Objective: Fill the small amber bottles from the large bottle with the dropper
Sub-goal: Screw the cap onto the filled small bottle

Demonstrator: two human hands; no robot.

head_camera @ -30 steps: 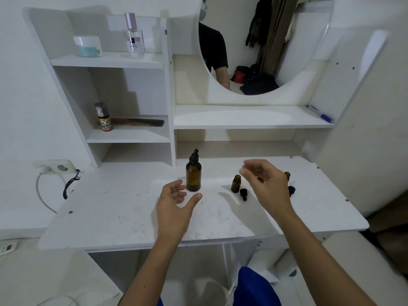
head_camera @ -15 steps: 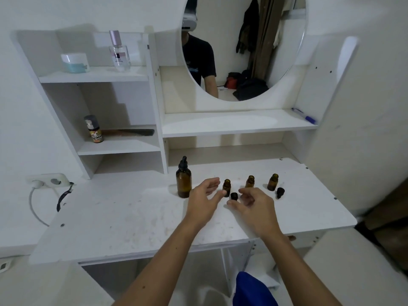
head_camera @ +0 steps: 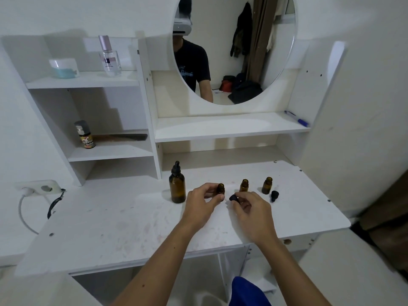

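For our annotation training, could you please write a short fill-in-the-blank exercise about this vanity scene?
1. The left hand holds a small amber bottle that has no ____ on it.
2. The right hand pinches a black ____.
3. The large bottle stands to the ____ of both hands.
4. In all, ____ small amber bottles are on the table.

Missing words: cap; cap; left; three

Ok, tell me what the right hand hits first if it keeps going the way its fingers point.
Probably the small amber bottle that the left hand holds; the right hand pinches a black cap aimed at it.
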